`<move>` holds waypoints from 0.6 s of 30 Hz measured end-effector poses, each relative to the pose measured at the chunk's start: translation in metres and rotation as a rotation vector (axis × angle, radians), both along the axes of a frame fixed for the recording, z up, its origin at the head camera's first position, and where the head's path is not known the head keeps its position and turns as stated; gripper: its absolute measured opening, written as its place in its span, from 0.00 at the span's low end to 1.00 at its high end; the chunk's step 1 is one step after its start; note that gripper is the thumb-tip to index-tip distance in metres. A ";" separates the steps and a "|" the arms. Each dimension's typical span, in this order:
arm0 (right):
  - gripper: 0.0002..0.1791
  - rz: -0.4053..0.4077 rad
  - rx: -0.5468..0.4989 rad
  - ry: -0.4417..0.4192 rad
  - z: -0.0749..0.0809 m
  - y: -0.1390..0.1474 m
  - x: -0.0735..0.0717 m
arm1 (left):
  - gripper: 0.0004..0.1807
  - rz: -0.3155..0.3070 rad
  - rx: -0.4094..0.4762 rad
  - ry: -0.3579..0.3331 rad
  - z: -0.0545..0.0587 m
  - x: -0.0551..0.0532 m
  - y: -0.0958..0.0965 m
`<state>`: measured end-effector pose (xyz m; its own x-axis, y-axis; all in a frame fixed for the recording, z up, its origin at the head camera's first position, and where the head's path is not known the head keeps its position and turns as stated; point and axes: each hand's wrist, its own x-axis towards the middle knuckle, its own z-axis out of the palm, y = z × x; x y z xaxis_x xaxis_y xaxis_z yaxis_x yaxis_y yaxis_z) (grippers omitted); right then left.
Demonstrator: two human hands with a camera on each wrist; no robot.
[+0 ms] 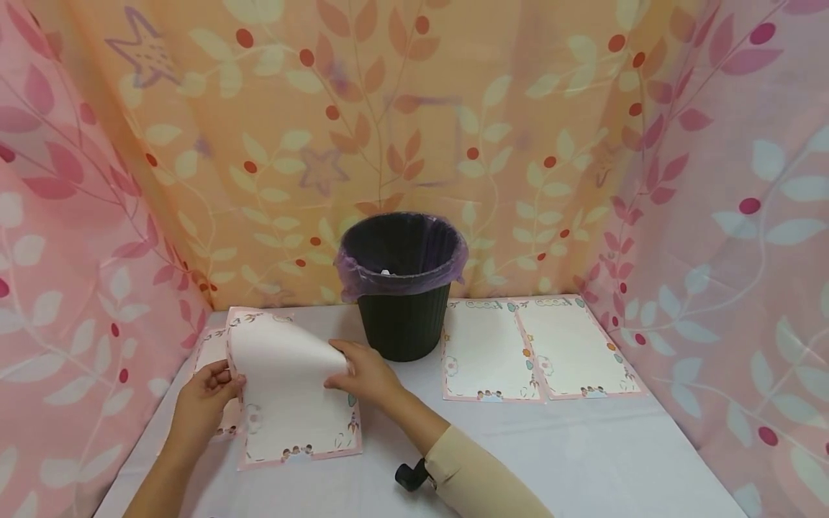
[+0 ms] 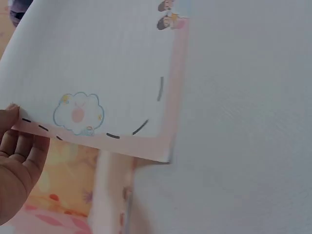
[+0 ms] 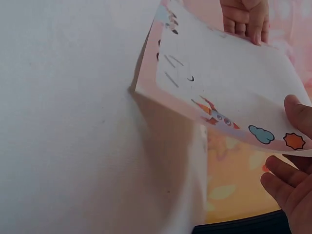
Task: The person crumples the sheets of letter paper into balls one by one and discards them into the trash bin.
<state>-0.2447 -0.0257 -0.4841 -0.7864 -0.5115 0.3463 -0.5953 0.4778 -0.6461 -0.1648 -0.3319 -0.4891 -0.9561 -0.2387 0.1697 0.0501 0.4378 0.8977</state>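
A white sheet of paper [image 1: 294, 406] with a pink border and small cartoon drawings is held between both hands, its upper part bent over in a curve. My left hand [image 1: 204, 406] pinches the left edge, thumb on the printed side, near the flower-shaped cloud drawing [image 2: 79, 113]. On the opposite edge, my right hand [image 1: 369, 374] grips the sheet with the thumb on top. In the right wrist view that thumb lies near an orange sun drawing [image 3: 294, 141], with fingers beneath the paper. A similar sheet [image 1: 210, 352] lies on the table behind the left hand, partly covered.
A black bin [image 1: 404, 324] lined with a purple bag stands at the back centre, a bit of something white inside. Two more bordered sheets, a nearer one [image 1: 488, 352] and an outer one [image 1: 573, 349], lie right of it. Patterned curtains [image 1: 518, 144] enclose the white table [image 1: 570, 453].
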 end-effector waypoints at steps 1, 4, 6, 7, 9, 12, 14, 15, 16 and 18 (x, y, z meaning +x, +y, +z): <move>0.42 0.007 -0.013 0.012 0.003 0.002 0.003 | 0.27 0.006 0.008 0.014 0.004 0.003 0.001; 0.43 0.015 -0.050 0.046 0.013 0.009 0.012 | 0.21 0.015 0.044 0.039 0.017 0.011 0.005; 0.45 0.018 -0.082 0.065 0.021 0.013 0.019 | 0.18 0.013 0.075 0.059 0.025 0.017 0.006; 0.46 0.019 -0.096 0.077 0.025 0.015 0.022 | 0.16 0.010 0.093 0.076 0.028 0.020 0.007; 0.48 0.022 -0.121 0.084 0.033 0.020 0.028 | 0.13 -0.001 0.141 0.121 0.035 0.026 0.010; 0.52 0.047 -0.180 0.077 0.045 0.027 0.037 | 0.10 -0.016 0.207 0.217 0.045 0.034 0.015; 0.53 0.071 -0.246 0.037 0.051 0.032 0.041 | 0.10 -0.020 0.224 0.265 0.052 0.038 0.019; 0.53 0.088 -0.289 0.010 0.053 0.034 0.042 | 0.10 -0.022 0.231 0.285 0.055 0.039 0.021; 0.53 0.106 -0.338 -0.015 0.056 0.037 0.044 | 0.10 -0.021 0.227 0.295 0.058 0.041 0.023; 0.52 0.141 -0.438 -0.077 0.059 0.042 0.046 | 0.10 -0.027 0.225 0.311 0.065 0.044 0.027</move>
